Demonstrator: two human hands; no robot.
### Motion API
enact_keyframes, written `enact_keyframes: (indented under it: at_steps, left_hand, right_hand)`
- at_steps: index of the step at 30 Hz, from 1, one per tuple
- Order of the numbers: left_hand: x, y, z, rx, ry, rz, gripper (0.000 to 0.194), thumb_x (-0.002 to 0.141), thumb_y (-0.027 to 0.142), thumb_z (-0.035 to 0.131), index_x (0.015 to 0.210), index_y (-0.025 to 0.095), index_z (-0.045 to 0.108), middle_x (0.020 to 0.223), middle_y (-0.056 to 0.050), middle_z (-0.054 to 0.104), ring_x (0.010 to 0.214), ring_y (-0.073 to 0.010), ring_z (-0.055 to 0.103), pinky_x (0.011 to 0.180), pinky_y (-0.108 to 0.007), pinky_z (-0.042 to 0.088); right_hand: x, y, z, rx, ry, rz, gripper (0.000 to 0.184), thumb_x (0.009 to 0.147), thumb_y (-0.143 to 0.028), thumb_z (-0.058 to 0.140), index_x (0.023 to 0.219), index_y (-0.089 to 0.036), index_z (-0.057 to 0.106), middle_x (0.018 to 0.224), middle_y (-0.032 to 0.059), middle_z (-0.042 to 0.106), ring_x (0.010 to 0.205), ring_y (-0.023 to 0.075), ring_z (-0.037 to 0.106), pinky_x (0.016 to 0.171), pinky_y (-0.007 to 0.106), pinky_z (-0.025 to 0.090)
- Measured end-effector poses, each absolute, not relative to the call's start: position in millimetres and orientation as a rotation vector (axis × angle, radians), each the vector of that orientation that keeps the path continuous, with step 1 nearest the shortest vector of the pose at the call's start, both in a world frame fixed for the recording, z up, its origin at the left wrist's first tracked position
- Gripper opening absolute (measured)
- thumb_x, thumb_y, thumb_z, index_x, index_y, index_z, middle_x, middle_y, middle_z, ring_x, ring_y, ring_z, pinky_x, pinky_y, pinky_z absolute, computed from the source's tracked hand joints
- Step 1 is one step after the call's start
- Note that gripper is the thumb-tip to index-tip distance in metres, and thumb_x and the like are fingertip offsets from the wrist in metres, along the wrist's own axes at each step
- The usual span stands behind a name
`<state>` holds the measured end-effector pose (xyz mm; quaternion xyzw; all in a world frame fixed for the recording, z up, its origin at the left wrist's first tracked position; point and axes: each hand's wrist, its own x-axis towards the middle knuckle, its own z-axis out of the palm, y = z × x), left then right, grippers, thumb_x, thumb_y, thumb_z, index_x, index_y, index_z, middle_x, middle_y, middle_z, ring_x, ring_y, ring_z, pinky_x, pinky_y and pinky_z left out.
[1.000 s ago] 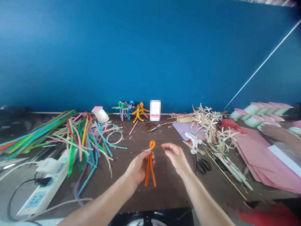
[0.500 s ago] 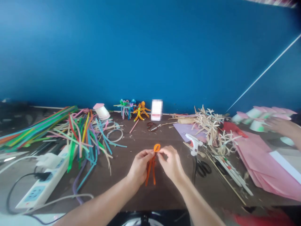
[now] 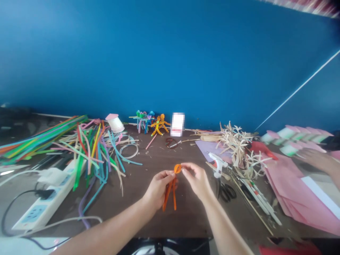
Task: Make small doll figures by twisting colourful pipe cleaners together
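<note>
Orange pipe-cleaner loop (image 3: 177, 168) tipped further — left hand (image 3: 159, 188) grips stem (image 3: 171, 194) | right hand (image 3: 196, 180) pinches it

Your work table (image 3: 186, 221) has a dark brown top. On your left it carries a heap of multicoloured pipe cleaners (image 3: 90, 152) beside a white power strip (image 3: 47, 200). Small pipe-cleaner figures (image 3: 156, 125) stand toward its far edge. On your right lie a white glue gun (image 3: 217, 164), black-handled scissors (image 3: 227, 192), a pile of dried straw-coloured strips (image 3: 235, 141) and a stack of pink paper sheets (image 3: 297, 191).
</note>
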<state>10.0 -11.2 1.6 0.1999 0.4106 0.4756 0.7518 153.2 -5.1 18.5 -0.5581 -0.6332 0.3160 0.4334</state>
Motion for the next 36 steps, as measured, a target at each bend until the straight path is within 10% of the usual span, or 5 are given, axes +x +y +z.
enact_keyframes:
  at_steps: [19, 36]
  left_hand:
    - [8.5, -16.2, 4.7, 0.590, 0.863, 1.084, 0.021, 0.054, 0.026, 0.074, 0.059, 0.010, 0.060, 0.048, -0.001, 0.058, 0.046, -0.0079, 0.051, 0.049, -0.018, 0.039]
    - [5.5, -10.0, 4.1, 0.513, 0.793, 1.196, 0.020, 0.055, 0.023, 0.075, 0.065, 0.013, 0.062, 0.062, -0.003, 0.065, 0.061, -0.0113, 0.058, 0.060, -0.020, 0.042]
  right_hand:
    - [136.3, -9.3, 52.3, -1.340, -2.136, 0.107, 0.022, 0.076, -0.009, 0.052, 0.088, -0.020, 0.067, 0.081, 0.0033, 0.067, 0.078, 0.0171, 0.056, 0.076, 0.031, 0.035]
    - [139.5, -8.7, 49.3, -1.245, -1.956, 0.282, 0.032, 0.078, -0.013, 0.047, 0.108, -0.018, 0.056, 0.094, 0.0073, 0.064, 0.088, 0.0192, 0.056, 0.080, 0.034, 0.041]
